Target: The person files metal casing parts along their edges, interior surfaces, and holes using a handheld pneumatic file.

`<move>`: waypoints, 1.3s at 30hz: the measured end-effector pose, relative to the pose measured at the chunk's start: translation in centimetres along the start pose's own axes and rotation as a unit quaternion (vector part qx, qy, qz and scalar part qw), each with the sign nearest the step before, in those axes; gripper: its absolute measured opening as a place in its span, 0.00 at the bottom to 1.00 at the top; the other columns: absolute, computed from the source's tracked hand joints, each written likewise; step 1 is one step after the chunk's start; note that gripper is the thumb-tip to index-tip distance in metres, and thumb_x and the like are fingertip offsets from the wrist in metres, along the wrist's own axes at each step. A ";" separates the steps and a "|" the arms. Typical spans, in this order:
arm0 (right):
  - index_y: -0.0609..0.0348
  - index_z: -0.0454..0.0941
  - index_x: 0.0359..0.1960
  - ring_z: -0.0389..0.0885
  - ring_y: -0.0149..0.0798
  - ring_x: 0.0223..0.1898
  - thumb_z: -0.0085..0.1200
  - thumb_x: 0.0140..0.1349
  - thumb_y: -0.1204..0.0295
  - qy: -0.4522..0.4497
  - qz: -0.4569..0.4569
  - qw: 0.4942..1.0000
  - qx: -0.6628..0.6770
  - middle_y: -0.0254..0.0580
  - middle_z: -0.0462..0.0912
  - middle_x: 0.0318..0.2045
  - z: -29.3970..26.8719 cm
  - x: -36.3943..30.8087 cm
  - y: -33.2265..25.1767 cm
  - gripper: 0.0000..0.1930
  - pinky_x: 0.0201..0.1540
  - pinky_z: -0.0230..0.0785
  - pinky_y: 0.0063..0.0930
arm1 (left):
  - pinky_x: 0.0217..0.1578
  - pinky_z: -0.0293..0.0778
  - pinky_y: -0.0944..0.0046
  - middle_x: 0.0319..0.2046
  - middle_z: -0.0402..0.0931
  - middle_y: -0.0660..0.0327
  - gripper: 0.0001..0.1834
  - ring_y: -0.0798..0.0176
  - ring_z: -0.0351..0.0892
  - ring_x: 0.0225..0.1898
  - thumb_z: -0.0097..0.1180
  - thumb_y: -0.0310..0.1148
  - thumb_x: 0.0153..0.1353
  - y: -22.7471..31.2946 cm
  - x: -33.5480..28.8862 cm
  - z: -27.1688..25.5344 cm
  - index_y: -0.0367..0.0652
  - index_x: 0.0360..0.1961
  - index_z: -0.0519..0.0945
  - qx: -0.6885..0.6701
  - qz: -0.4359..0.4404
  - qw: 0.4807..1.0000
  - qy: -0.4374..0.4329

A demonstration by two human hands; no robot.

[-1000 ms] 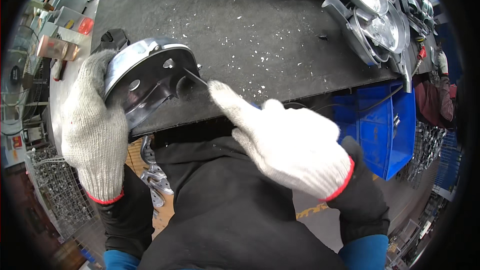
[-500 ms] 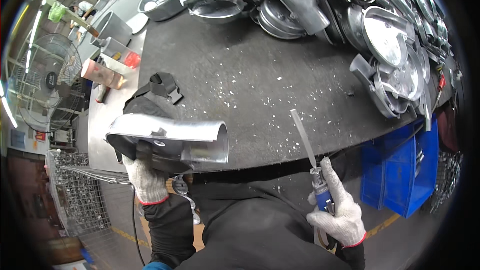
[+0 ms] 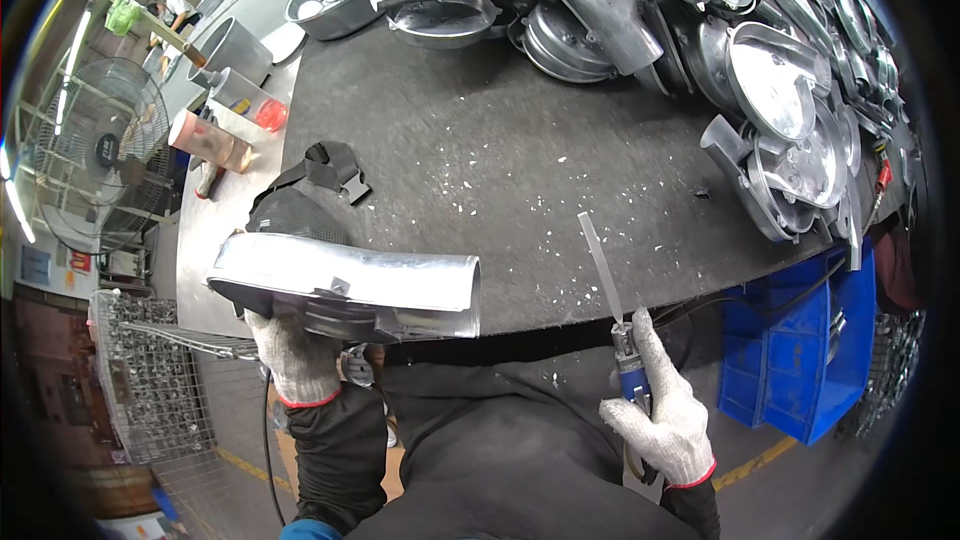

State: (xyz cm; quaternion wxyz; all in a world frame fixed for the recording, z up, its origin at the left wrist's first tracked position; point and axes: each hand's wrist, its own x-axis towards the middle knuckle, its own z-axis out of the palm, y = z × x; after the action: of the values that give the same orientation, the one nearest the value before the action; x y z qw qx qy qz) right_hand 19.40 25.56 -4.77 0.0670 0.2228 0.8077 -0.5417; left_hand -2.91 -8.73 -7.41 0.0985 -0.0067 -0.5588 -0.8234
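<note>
left hand (image 3: 292,365) gripping a metal casting (image 3: 350,285) at the table (image 3: 480,160) edge, right hand (image 3: 660,420) closed round a file (image 3: 605,275), shavings across the table

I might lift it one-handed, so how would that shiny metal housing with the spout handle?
The metal housing looks like rigid cast metal, probably hefty for its size. The left hand supports it from below. Its polished curved skin seems slippery, and the round body might rock if set down.

Metal workshop, dark workbench (image 3: 520,150), piled cast aluminium housings (image 3: 760,70), blue bins (image 3: 800,360)
</note>
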 end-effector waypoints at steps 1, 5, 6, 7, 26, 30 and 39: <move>0.52 0.55 0.82 0.85 0.42 0.51 0.71 0.55 0.66 -0.002 0.001 1.000 0.003 0.48 0.82 0.60 -0.2 0.0 -0.3 0.52 0.55 0.79 0.33 | 0.46 0.92 0.48 0.57 0.79 0.52 0.36 0.49 0.87 0.51 0.71 0.32 0.66 0.1 0.1 0.3 0.45 0.70 0.67 -0.003 -0.006 1.000 -0.006; 0.54 0.56 0.81 0.87 0.52 0.54 0.72 0.59 0.58 0.007 -0.006 1.000 -0.014 0.52 0.83 0.59 -0.7 0.4 -0.8 0.51 0.56 0.79 0.36 | 0.47 0.90 0.50 0.56 0.80 0.52 0.34 0.51 0.87 0.50 0.75 0.30 0.62 -0.3 -0.6 2.7 0.41 0.66 0.71 0.047 0.036 0.998 0.016; 0.54 0.57 0.81 0.88 0.52 0.53 0.71 0.60 0.59 0.015 -0.028 0.999 -0.018 0.52 0.84 0.57 -0.7 0.4 -0.8 0.50 0.55 0.79 0.35 | 0.50 0.88 0.53 0.56 0.80 0.51 0.30 0.53 0.86 0.51 0.73 0.27 0.63 -0.6 -1.2 3.8 0.39 0.64 0.73 0.097 0.099 0.990 0.020; 0.54 0.57 0.81 0.88 0.52 0.53 0.71 0.60 0.59 0.016 -0.021 0.999 -0.020 0.52 0.84 0.57 -0.8 0.4 -0.7 0.50 0.55 0.79 0.35 | 0.53 0.84 0.56 0.55 0.81 0.53 0.26 0.55 0.85 0.52 0.71 0.23 0.64 -1.8 -1.7 3.2 0.39 0.62 0.76 0.177 0.150 0.972 0.034; 0.42 0.48 0.84 0.78 0.27 0.23 0.50 0.79 0.59 -0.248 0.202 0.864 0.389 0.37 0.78 0.32 -0.8 4.7 2.6 0.37 0.25 0.78 0.25 | 0.64 0.78 0.52 0.59 0.79 0.50 0.20 0.51 0.81 0.61 0.59 0.19 0.68 -4.9 -5.8 -3.8 0.37 0.60 0.76 0.293 0.080 0.945 -0.126; 0.41 0.48 0.84 0.77 0.27 0.21 0.50 0.79 0.58 -0.265 0.208 0.858 0.388 0.36 0.78 0.31 -1.2 5.5 2.4 0.37 0.23 0.77 0.24 | 0.67 0.76 0.49 0.60 0.79 0.49 0.19 0.50 0.80 0.62 0.58 0.23 0.70 -5.2 -5.3 -5.8 0.38 0.61 0.76 0.125 0.015 0.987 -0.098; 0.43 0.49 0.84 0.75 0.26 0.23 0.46 0.74 0.62 -0.301 0.204 0.880 0.304 0.34 0.77 0.31 -1.6 6.1 1.2 0.38 0.28 0.76 0.22 | 0.68 0.75 0.41 0.65 0.72 0.48 0.27 0.48 0.76 0.66 0.60 0.33 0.74 -5.4 -5.0 -7.5 0.38 0.70 0.70 0.145 0.025 0.985 -0.089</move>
State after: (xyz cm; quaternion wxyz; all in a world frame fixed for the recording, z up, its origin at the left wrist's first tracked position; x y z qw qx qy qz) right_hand 14.72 29.09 -7.31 0.3450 0.2177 0.4809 -0.7761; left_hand 1.84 -12.92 -15.77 0.0689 -0.0791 -0.6788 -0.7268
